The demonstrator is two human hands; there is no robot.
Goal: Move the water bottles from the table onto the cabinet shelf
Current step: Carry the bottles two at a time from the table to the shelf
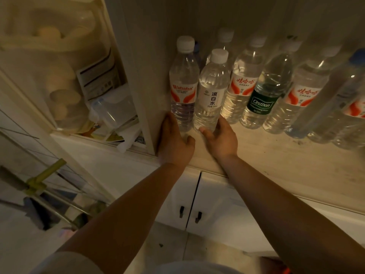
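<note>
The front strip of the cabinet shelf (276, 153) lies bare to the right of the hands, open to approach from the front. A packed row of water bottles (262, 89) walls off the back of the shelf, and a vertical partition (142, 95) closes the left side, touching the left hand (173, 139).

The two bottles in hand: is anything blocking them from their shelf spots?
Nothing visible. The left hand holds the Wahaha bottle against the cabinet side wall; the right hand holds the white-label bottle beside it, both already on the shelf.
</note>
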